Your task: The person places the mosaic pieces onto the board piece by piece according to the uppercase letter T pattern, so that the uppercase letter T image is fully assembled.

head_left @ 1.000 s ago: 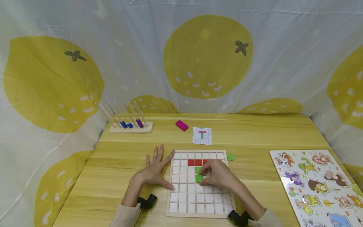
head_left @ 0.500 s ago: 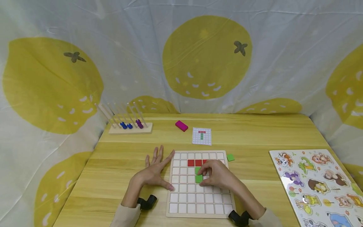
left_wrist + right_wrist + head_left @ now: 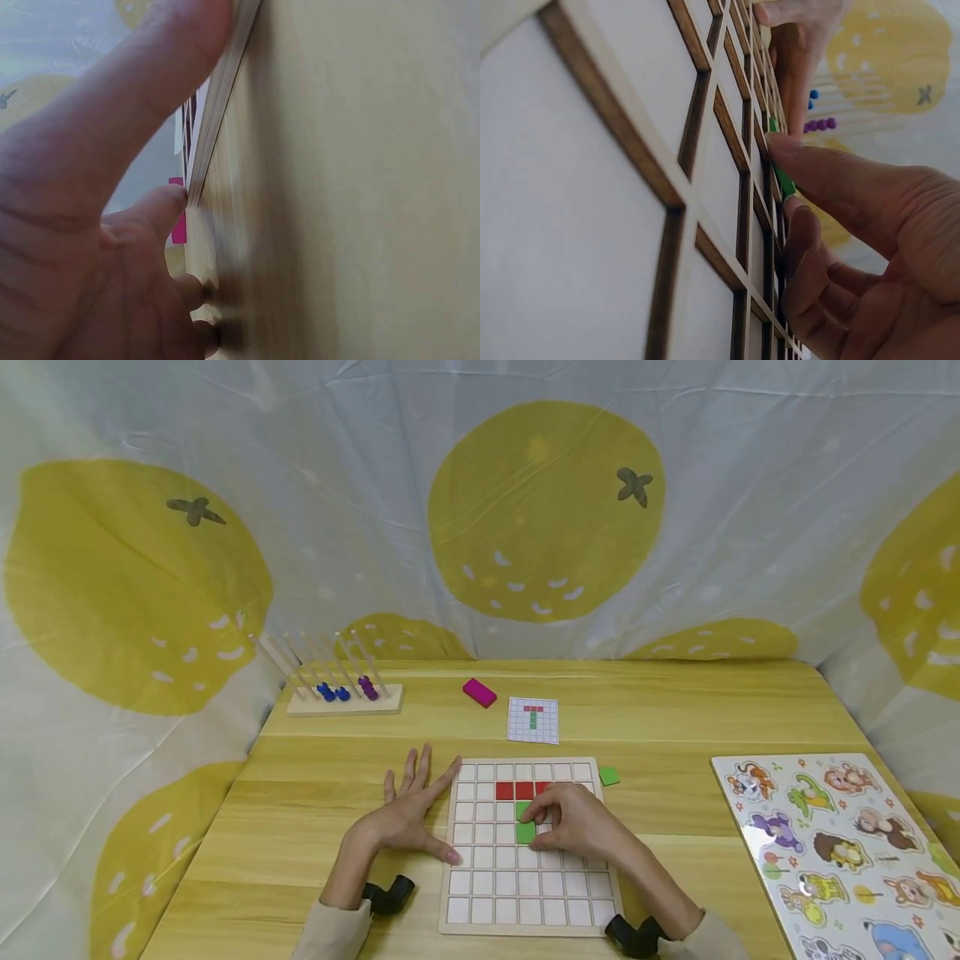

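Observation:
A wooden grid board with pale square cells lies in front of me. My left hand is spread at its left side, thumb and index fingertip resting on the board's edge. My right hand pinches a green square tile between thumb and index finger, over the board. In the right wrist view the green tile sits tilted on the grid between those fingertips. Just above it in the head view is another green tile, partly covered by fingers. A row of red tiles crosses above, its right end hidden by the hand.
A loose green tile lies right of the board. Behind are a pattern card showing a red and green T, a magenta block, and a peg stand with blue and purple beads. An animal puzzle lies far right.

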The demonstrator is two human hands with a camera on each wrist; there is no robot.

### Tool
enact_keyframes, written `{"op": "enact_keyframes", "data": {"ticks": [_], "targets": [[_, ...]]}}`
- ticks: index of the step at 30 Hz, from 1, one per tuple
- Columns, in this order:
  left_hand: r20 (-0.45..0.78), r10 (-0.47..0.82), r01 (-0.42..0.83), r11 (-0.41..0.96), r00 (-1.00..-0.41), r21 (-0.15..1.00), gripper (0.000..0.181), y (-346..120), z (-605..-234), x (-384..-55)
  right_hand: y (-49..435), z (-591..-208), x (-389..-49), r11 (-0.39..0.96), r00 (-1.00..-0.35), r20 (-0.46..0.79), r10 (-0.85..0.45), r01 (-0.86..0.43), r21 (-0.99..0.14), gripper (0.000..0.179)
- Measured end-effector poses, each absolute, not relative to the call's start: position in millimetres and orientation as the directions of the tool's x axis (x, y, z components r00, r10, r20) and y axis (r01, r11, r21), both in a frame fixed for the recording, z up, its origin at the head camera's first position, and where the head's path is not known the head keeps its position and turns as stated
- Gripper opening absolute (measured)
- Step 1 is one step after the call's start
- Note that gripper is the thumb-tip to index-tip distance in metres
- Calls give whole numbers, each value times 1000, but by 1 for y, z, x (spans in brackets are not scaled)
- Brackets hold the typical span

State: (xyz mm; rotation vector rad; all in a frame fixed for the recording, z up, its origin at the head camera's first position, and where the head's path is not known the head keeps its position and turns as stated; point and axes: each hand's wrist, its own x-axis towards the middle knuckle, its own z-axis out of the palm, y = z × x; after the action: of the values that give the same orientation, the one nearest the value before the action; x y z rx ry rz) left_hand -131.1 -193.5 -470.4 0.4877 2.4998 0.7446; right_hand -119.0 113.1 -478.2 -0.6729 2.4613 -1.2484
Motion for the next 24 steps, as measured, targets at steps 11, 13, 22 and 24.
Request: {"op": "enact_keyframes", "data": {"ticks": [11, 13, 22, 24], "targets": [[-345, 457, 194, 788, -820, 584, 135, -193, -470, -132, 119, -472, -119, 487, -809, -67, -584, -283, -826, 24], [-347, 456, 192, 789, -819, 584, 135, -193, -470, -131, 123, -470, -120, 489, -803, -78, -591, -279, -827, 24], [-346, 458, 192, 786, -819, 587, 135, -193, -469, -131, 168, -452, -139, 485, -862, -55, -504, -230, -844, 30], [-344, 458, 194, 787, -820, 586, 135, -193, -469, -131, 183, -452, -145, 489, -889, -41, -455, -212, -846, 30]]}}
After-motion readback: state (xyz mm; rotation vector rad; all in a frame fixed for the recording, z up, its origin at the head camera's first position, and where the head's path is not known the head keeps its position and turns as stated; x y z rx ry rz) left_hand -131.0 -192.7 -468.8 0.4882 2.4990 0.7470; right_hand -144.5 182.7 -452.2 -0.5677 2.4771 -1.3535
